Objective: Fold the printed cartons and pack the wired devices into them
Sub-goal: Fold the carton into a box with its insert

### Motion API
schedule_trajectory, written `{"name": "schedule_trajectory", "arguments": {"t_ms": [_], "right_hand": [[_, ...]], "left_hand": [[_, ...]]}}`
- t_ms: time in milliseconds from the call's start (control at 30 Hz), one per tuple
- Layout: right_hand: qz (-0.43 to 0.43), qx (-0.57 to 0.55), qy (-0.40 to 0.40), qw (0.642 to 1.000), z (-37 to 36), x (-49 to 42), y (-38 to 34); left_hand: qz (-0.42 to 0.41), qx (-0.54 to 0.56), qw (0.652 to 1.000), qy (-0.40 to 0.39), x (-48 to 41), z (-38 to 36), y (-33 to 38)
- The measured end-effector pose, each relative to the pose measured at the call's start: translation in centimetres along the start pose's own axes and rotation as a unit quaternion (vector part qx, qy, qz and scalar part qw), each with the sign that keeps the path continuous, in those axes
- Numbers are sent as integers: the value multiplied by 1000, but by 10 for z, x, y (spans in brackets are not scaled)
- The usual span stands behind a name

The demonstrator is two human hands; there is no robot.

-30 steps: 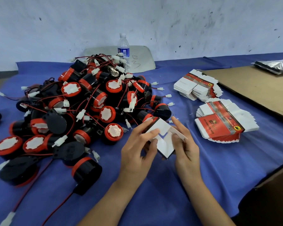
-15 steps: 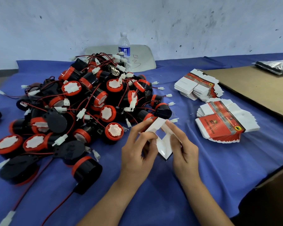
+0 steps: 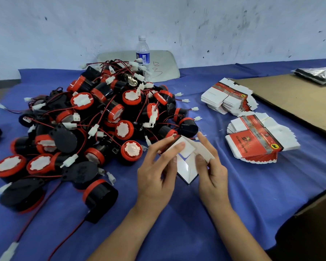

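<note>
A small printed carton, white inside, stands opened up between my hands above the blue cloth. My left hand holds its left side, fingers pressing a white flap. My right hand grips the right side and bends another flap inward with the thumb. A big heap of black and red wired devices with white connectors lies to the left. One device lies loose at the heap's near edge. Two fanned stacks of flat red and white cartons lie to the right, a near stack and a far stack.
A blue cloth covers the table. A water bottle stands behind the heap, in front of a grey chair back. A brown cardboard sheet lies at the right, with a silver bag at its far end. A cardboard box edge shows at lower right.
The carton's flaps have been folded further inward between my hands. The hands stayed in about the same place over the cloth.
</note>
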State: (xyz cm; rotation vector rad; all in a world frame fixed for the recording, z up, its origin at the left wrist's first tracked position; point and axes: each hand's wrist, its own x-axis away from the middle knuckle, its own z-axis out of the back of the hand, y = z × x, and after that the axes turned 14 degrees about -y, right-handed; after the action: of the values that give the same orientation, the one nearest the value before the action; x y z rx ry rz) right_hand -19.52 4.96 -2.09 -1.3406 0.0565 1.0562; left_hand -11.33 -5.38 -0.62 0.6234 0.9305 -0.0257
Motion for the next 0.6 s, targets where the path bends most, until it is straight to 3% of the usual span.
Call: {"name": "schedule_trajectory", "arguments": {"t_ms": [300,600], "right_hand": [[65,109,-55,990,2,-1,-3],[37,62,-21,997,5,-2,1]], "left_hand": [[9,23,1000,-10,2,2,-7],[-13,50,994,-97,1,-4,-2]]}}
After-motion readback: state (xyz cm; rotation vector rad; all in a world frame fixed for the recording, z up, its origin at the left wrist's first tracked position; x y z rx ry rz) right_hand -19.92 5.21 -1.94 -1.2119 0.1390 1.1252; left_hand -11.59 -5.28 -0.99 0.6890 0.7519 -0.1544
